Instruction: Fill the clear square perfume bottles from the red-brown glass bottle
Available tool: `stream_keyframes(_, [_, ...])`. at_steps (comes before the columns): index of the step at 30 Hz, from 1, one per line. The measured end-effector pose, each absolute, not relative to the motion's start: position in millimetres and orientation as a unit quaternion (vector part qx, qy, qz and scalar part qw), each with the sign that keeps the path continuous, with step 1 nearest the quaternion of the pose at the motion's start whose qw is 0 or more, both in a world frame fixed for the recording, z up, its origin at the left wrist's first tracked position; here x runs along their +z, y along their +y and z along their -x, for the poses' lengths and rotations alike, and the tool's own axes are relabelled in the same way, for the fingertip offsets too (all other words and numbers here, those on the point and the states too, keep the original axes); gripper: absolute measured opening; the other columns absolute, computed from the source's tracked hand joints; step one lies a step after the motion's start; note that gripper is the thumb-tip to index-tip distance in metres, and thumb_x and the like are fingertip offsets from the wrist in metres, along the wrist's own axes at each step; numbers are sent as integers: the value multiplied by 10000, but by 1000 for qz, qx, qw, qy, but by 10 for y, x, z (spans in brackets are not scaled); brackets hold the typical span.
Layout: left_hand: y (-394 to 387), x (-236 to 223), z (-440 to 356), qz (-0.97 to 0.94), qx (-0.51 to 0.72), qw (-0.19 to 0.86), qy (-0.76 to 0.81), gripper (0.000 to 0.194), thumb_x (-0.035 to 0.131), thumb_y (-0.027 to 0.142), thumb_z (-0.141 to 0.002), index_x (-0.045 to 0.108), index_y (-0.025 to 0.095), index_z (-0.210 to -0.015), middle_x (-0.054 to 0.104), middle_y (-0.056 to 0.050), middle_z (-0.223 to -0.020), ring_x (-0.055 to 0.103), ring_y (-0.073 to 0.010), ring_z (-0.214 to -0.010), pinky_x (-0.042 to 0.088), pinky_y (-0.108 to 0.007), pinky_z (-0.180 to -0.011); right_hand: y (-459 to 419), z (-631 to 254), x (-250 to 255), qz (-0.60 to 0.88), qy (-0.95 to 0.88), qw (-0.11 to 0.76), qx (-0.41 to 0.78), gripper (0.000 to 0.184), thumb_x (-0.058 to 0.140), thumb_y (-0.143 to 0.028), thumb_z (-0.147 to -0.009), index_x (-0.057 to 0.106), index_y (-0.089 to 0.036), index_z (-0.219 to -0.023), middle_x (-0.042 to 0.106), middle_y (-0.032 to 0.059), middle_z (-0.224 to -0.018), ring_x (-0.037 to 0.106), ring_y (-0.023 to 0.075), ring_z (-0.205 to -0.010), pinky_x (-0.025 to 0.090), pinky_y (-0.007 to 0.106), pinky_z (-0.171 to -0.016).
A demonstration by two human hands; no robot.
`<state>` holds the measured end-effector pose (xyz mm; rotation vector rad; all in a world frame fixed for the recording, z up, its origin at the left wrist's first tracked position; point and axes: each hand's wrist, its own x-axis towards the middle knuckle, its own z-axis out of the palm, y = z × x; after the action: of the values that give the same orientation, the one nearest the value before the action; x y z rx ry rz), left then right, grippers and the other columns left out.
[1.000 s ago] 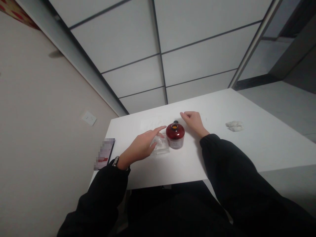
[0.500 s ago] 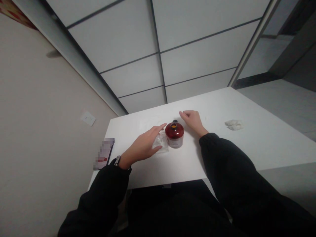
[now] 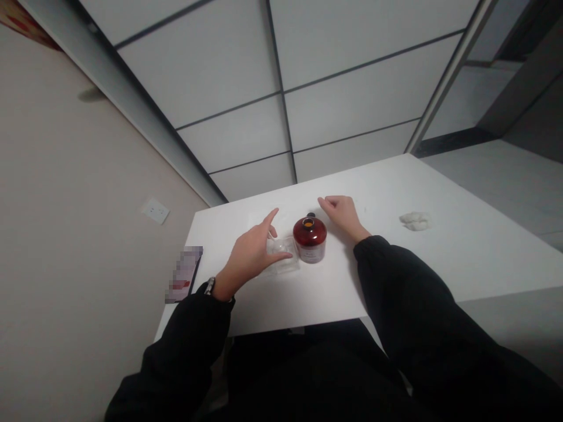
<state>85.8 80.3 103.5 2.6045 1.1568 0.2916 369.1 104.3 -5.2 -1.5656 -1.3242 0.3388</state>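
A dark red glass bottle (image 3: 309, 239) with an open mouth and a pale label stands upright on the white table (image 3: 387, 234). Just left of it lies a clear plastic packet (image 3: 281, 255), partly under my left hand (image 3: 253, 255). That hand's fingers are spread, and its thumb reaches over the packet towards the bottle. My right hand (image 3: 343, 212) rests just beyond the bottle's right shoulder, fingers apart, holding nothing. A small dark object (image 3: 311, 215) shows behind the bottle, mostly hidden.
A phone (image 3: 183, 274) with a blurred screen lies at the table's left edge, by the wall. A crumpled white tissue (image 3: 414, 221) sits to the right. A wall socket (image 3: 155, 211) is above the table's left side.
My left hand has turned, its index finger lifting upward and its thumb moving further over the packet. The right hand and bottle stay in place, and the view has shifted slightly.
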Motion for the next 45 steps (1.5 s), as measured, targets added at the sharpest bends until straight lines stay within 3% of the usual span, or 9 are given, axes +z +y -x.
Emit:
stream_keyframes(4, [799, 1029, -816, -895, 123, 221, 367, 962, 728, 251, -919, 166, 298, -1698, 643, -99, -1405, 727, -215, -1042, 576, -377, -955, 1043, -3693, -52, 647, -552, 506, 140, 483, 527, -423, -909, 212, -245, -589, 192, -48, -572, 240, 121, -586, 186, 335, -614])
stream_keyframes(8, [777, 1052, -789, -911, 114, 261, 297, 967, 675, 206, -925, 118, 319, -1708, 416, -175, -1668, 697, -256, -1221, 557, -425, -1056, 1044, -3694, -57, 648, -552, 506, 139, 478, 527, -422, -911, 225, -244, -587, 199, -48, -571, 247, 123, -585, 186, 337, -612])
stream_keyframes(14, [804, 1035, -805, -912, 86, 189, 353, 985, 741, 238, -920, 145, 263, -1704, 742, -88, -1240, 692, -304, -1189, 512, -516, -1099, 1048, -3694, -50, 650, -551, 505, 138, 481, 529, -422, -912, 226, -245, -583, 202, -48, -564, 247, 124, -582, 184, 337, -607])
stream_keyframes(18, [808, 1042, -790, -934, 72, 193, 293, 1017, 741, 199, -890, 134, 247, -1706, 626, -140, -1501, 604, -318, -1368, 449, -528, -1187, 1049, -3691, -48, 649, -553, 504, 139, 483, 528, -429, -915, 232, -243, -582, 204, -48, -564, 249, 123, -581, 187, 336, -608])
stream_keyframes(22, [802, 1027, -784, -931, 78, 162, 317, 829, 670, 242, -939, 273, 231, -1667, 716, -108, -1320, 671, -314, -1231, 498, -537, -1133, 1047, -3685, -40, 652, -550, 503, 139, 476, 525, -419, -916, 232, -245, -583, 204, -48, -562, 247, 124, -584, 186, 338, -611])
stream_keyframes(31, [783, 1031, -787, -932, 79, 165, 311, 758, 594, 223, -952, 300, 207, -1651, 687, -136, -1353, 659, -312, -1254, 506, -541, -1131, 1036, -3677, -25, 653, -551, 498, 144, 481, 523, -418, -924, 222, -247, -590, 196, -48, -575, 250, 126, -596, 186, 334, -615])
stream_keyframes(36, [786, 1023, -783, -936, 98, 179, 287, 893, 711, 212, -893, 254, 232, -1660, 466, -186, -1637, 620, -308, -1332, 491, -505, -1159, 1047, -3676, -26, 657, -549, 496, 144, 484, 533, -405, -913, 213, -249, -584, 187, -48, -570, 242, 126, -595, 182, 332, -610])
stream_keyframes(40, [777, 964, -822, -904, 123, 167, 373, 991, 868, 399, -840, 298, 241, -1635, 627, -135, -1394, 702, -260, -1053, 575, -434, -959, 1044, -3677, -11, 656, -552, 494, 145, 476, 534, -404, -906, 223, -248, -581, 195, -47, -564, 252, 126, -590, 186, 333, -611])
stream_keyframes(45, [751, 940, -838, -881, 123, 188, 417, 875, 814, 338, -891, 333, 253, -1617, 730, -30, -1103, 720, -248, -1042, 547, -400, -974, 1043, -3674, -3, 654, -554, 495, 143, 473, 522, -418, -906, 219, -246, -586, 191, -48, -567, 247, 125, -587, 186, 335, -610])
